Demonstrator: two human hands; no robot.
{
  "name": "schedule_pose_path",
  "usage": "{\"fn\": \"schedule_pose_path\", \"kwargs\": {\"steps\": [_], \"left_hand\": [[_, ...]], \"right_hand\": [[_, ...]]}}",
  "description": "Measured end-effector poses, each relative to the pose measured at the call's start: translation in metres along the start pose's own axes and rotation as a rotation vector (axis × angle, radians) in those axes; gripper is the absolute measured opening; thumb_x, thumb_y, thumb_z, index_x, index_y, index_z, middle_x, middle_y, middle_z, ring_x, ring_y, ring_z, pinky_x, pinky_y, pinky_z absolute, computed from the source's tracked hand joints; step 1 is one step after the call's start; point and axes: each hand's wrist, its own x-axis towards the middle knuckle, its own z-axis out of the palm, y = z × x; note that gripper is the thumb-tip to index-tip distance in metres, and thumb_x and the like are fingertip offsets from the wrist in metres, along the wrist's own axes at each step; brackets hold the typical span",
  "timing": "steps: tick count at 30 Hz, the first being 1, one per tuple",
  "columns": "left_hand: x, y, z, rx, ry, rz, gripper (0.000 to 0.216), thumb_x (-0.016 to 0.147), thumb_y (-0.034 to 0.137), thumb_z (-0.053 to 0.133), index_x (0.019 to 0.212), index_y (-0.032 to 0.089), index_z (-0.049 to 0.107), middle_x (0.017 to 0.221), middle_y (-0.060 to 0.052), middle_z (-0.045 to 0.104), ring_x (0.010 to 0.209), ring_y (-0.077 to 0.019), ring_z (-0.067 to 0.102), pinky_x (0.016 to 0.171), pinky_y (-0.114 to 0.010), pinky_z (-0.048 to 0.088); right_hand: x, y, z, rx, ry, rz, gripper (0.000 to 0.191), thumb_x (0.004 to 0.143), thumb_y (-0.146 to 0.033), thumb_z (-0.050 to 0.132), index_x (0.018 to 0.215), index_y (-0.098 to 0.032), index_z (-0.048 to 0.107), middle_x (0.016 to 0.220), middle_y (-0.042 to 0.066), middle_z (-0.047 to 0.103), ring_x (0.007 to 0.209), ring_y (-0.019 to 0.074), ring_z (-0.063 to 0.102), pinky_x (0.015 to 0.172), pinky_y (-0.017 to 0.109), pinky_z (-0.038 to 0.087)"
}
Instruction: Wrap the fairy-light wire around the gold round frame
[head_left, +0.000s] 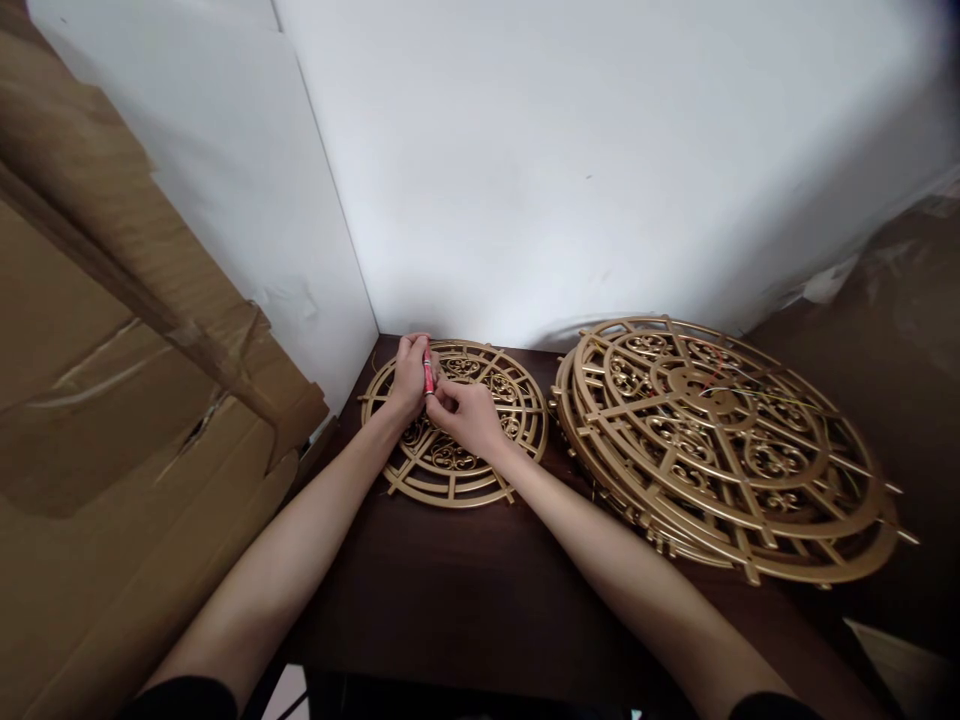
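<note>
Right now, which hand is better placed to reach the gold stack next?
Right, probably: the right hand is nearer the gold stack. The left hand is farther off, but both hands are busy at the red object.

bare forearms [300, 545] forward, left hand [410, 376] in grip, right hand [472, 418] in pinch
</note>
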Motion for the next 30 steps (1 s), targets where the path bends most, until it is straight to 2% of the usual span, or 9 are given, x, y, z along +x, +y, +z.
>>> {"fn": "schedule_pose_path", "kwargs": {"steps": [12,17,23,30], "left_hand": [[-0.0009,-0.0002,0.0004,-0.008,-0.003,0.004,0.004,0.087,0.023,0.042,0.087,0.022,0.038,0.04,0.012,0.037,0.029,-0.0083,0.033,0.035,-0.017,0.027],[-0.0011,0.0001,0.0005,-0.026,-0.007,-0.01,0.011,0.086,0.028,0.047,0.088,0.022,0.038,0.042,0.012,0.036,0.029,-0.0079,0.034,0.035,-0.018,0.028],[-0.0011,0.0,0.0003,-0.011,-0.01,0.01,0.006,0.086,0.024,0.044,0.088,0.022,0.038,0.04,0.012,0.038,0.029,-0.0085,0.033,0.035,-0.018,0.028],[-0.0018,0.0009,0.0008,-0.008,-0.001,-0.016,0.011,0.086,0.028,0.048,0.088,0.022,0.039,0.041,0.012,0.036,0.029,-0.0075,0.033,0.035,-0.017,0.026]], "right_hand": [[-0.0003,0.0023,0.0012,0.002,0.01,-0.02,0.023,0.08,-0.029,0.054,0.06,-0.018,0.055,0.051,-0.006,0.049,0.049,0.0073,0.044,0.056,0.02,0.031],[-0.0004,0.0017,0.0013,-0.002,0.007,-0.014,0.024,0.081,-0.029,0.054,0.06,-0.018,0.056,0.05,-0.006,0.049,0.048,0.0072,0.043,0.055,0.02,0.031],[-0.0004,0.0012,0.001,-0.018,-0.003,-0.012,0.023,0.081,-0.029,0.054,0.061,-0.018,0.057,0.052,-0.005,0.051,0.049,0.0076,0.044,0.056,0.02,0.031],[0.0001,0.0007,0.0006,-0.012,-0.01,-0.002,0.023,0.081,-0.028,0.054,0.06,-0.018,0.057,0.051,-0.005,0.051,0.049,0.0076,0.044,0.056,0.02,0.032]]}}
